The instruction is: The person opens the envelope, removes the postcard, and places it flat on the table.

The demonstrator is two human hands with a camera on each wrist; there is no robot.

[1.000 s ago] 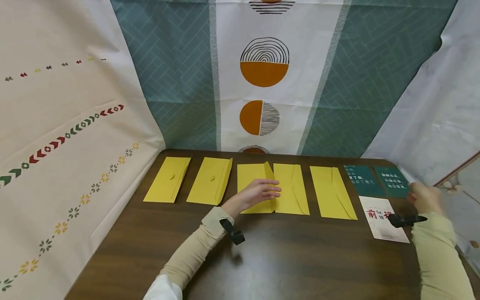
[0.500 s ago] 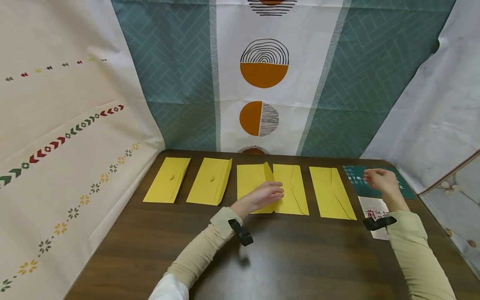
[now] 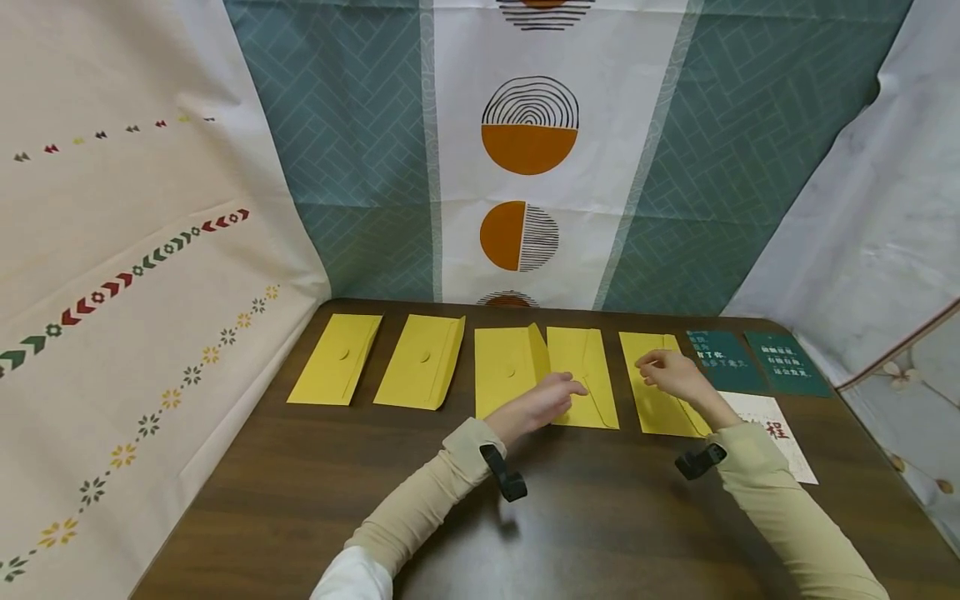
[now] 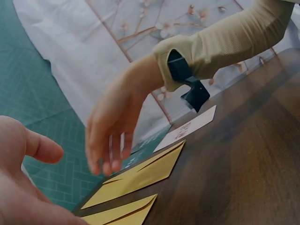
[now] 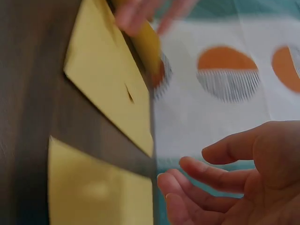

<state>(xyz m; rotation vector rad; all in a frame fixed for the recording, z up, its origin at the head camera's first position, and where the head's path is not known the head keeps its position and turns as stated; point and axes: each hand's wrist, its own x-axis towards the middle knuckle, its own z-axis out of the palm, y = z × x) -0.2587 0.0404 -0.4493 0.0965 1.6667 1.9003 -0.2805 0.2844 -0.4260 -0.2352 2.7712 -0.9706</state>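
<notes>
Yellow paper envelopes lie in a row on the table. My left hand (image 3: 543, 406) hovers over the middle envelope (image 3: 498, 358), whose flap stands up, and its right-hand neighbour (image 3: 573, 346); the fingers point right and hold nothing. Over the rightmost envelope (image 3: 656, 412) is my right hand (image 3: 675, 375), partly covering it. In the right wrist view its fingers (image 5: 211, 176) bend loosely with nothing between them. The left wrist view shows the right hand (image 4: 115, 117) with fingers hanging down above an envelope (image 4: 145, 173).
Two dark green cards (image 3: 723, 358) with white writing lie at the table's back right. A white card (image 3: 791, 454) with red characters is in front of them, partly behind the right wrist. Two more envelopes (image 3: 333, 358) lie at the left. Hanging cloths (image 3: 360, 167) border the table.
My right hand has come left from the table's right edge, across the green cards, to the rightmost envelope. My left hand has drifted slightly right. The envelopes stay in place.
</notes>
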